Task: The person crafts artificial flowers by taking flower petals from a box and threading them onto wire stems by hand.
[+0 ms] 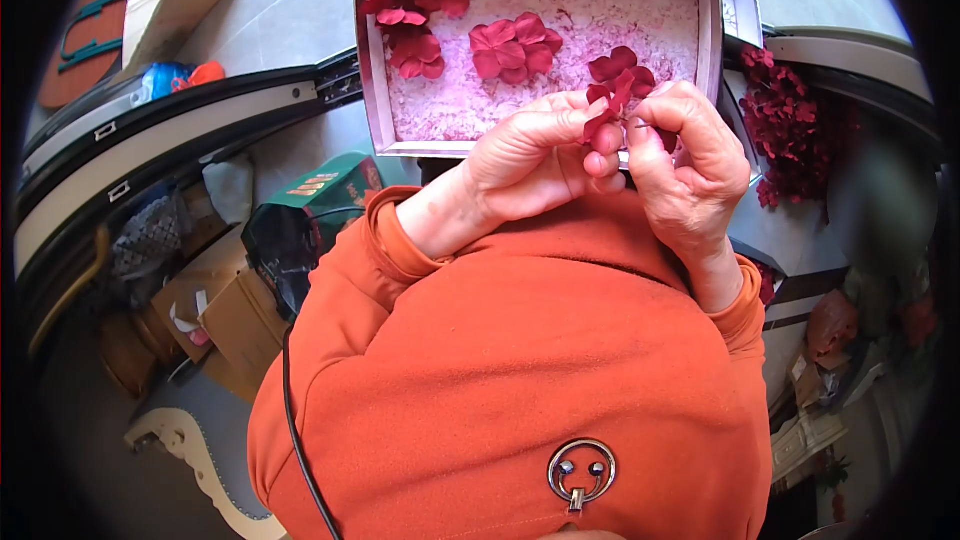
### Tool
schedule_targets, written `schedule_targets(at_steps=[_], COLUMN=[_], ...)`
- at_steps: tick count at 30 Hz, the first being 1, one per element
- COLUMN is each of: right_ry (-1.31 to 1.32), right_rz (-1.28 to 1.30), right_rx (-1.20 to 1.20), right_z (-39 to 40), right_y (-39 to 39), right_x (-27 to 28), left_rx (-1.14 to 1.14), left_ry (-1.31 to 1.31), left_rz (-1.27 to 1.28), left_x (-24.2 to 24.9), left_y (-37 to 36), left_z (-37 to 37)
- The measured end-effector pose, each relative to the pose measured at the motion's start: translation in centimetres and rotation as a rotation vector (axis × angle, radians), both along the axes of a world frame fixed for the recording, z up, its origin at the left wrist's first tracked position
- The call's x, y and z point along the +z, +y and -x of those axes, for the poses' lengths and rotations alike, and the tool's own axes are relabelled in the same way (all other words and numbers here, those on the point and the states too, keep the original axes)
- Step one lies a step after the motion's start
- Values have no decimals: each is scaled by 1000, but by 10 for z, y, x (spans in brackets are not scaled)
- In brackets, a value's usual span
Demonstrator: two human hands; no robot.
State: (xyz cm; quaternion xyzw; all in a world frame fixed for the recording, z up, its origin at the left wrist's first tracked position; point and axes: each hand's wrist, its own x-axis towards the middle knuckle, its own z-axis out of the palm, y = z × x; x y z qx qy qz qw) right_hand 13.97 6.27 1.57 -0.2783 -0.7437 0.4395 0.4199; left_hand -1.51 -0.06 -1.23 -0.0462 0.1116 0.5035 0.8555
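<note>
Both hands meet over the near edge of a shallow box with pale, pink-flecked lining. My left hand is palm up, thumb and fingers closed on a dark red artificial flower. At the flower's base, my right hand pinches with thumb and forefinger; a small dark tip shows there, too small to name. The flower's petals spread above and between the fingertips. Inside the box lie more red fabric flowers: a cluster in the middle and a group at the far left.
A large bunch of red flowers is to the right of the box. A green box and an opened cardboard carton stand on the left. A black cable runs down beside my left sleeve.
</note>
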Motion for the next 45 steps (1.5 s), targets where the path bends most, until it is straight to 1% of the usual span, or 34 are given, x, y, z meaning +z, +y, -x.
schedule_targets(at_steps=[5, 7, 10, 11, 12, 15, 22, 24, 28, 32, 36, 40, 43, 44, 45], right_ry=[-28, -41, -43, -42, -24, -11, -29, -22, -28, -66, -60, -47, -67, -67, -58], right_rz=[-7, 0, -57, -58, -38, -30, -38, -34, -35, -70, -36, -29, -52, -53, 27], right_rx=[23, -15, 25, 25, -1, -27, -18, -13, -7, -14, -59, -41, -31, -31, -16], right_z=[-1, -1, 0, 0, 1, 2, 0, 0, -1, -1, 1, 1, -1, -1, -1], right_y=[1, 1, 1, 0, -1, 0, 1, 1, 1, 0, -1, 0, 0, 0, 0], right_x=[1, 0, 0, 0, -1, 0, 1, 1, 0, 2, -1, 0, -2, -1, 0], left_rx=[-25, -37, -20, -5, 10, 11, 10, -2, 14, 11, 27, 25, 34, 25, 15], left_ry=[41, 73, 37, -16, -69, -106, -92, 1, 16, 95, 192, 184, 158, 202, 246], left_rz=[-64, -101, -58, -28, 2, 19, 10, -15, -55, -81, -70, -80, -28, -50, -72], left_x=[-3, -4, -6, -6, -6, -11, -12, -10, -6, -3, 0, 0, 4, 3, 1], left_y=[-1, -2, -3, -3, -2, -3, -3, -3, -2, -1, 0, 1, 3, 2, 1], left_z=[2, 2, 1, 0, 0, 0, 0, 0, -1, 0, -1, -1, -2, -2, -1])
